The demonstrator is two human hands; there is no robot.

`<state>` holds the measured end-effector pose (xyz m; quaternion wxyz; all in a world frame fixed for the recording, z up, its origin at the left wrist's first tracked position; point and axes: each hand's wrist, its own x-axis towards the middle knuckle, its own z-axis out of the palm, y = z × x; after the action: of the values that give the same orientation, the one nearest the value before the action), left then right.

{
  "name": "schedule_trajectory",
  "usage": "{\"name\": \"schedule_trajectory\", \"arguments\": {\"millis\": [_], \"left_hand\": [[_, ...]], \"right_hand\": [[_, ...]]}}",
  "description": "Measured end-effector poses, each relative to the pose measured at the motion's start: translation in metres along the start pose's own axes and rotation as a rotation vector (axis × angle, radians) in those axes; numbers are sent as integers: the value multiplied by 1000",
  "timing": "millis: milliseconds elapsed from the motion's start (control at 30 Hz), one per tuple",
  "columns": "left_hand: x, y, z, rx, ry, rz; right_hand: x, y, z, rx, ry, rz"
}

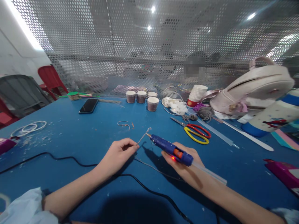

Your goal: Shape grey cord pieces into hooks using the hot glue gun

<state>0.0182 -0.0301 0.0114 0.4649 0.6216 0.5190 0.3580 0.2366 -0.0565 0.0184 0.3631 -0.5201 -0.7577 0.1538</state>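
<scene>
My left hand point(118, 155) pinches a short piece of brown twine point(143, 134) just above the blue table point(70, 140). My right hand point(184, 163) is wrapped round a blue hot glue gun point(171, 149) with an orange trigger and a red light. The gun's nozzle touches the twine near its free end. A clear glue stick point(210, 174) sticks out of the gun's back. A black cable point(77, 160) runs across the table under my left forearm.
Red and yellow scissors point(197, 132), grey twine point(204, 113), several small paper cups point(142, 97), a cup stack point(196, 93), a black phone point(88, 105), loose twine bits point(123, 124), white rings point(30, 127), a pink bag point(254, 87) and a perforated metal screen point(140, 46) behind.
</scene>
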Motion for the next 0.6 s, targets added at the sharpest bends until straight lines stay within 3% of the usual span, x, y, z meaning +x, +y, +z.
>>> {"name": "schedule_trajectory", "arguments": {"millis": [133, 367, 600], "left_hand": [[-1, -1, 0, 17, -1, 8], [0, 0, 0, 14, 2, 40], [-2, 5, 0, 20, 7, -4]], "right_hand": [[0, 1, -1, 13, 0, -7], [-8, -1, 10, 48, -125, -113], [0, -2, 2, 19, -4, 16]]}}
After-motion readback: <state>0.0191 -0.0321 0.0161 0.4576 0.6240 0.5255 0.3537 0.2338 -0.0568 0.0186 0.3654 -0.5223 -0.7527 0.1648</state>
